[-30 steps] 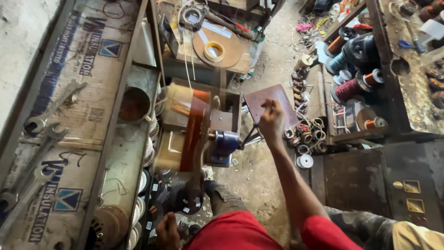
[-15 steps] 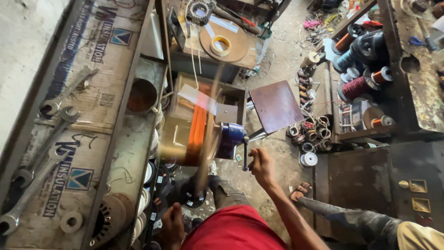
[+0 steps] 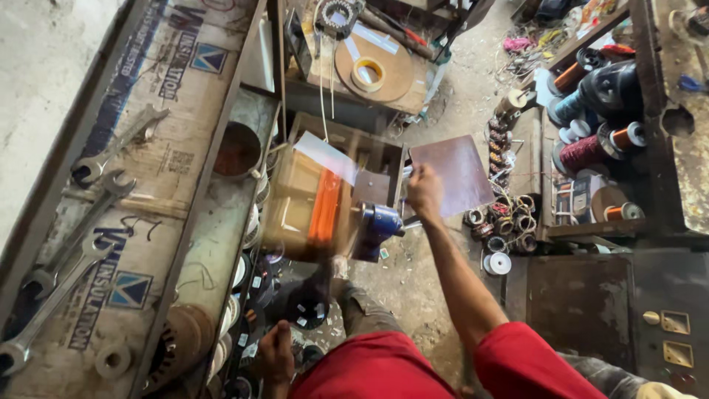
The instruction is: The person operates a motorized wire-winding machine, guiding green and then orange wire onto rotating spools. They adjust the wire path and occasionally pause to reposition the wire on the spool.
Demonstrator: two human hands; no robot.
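Right hand (image 3: 424, 191) clenched on crank handle (image 3: 410, 222), just right of blue winder (image 3: 377, 227).

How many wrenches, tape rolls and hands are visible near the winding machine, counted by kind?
Wrenches: 3
Tape roll: 1
Left hand: 1
Right hand: 1
Total: 6

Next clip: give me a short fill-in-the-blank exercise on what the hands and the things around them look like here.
1. The right hand is raised beside the blue ____ of the winding machine.
2. The blurred coil spinning on the machine is ____ in colour.
3. The left hand is low, near the person's ____ shirt.
4. On the shelf to the left lie several metal ____.

Missing words: gearbox; orange; red; wrenches
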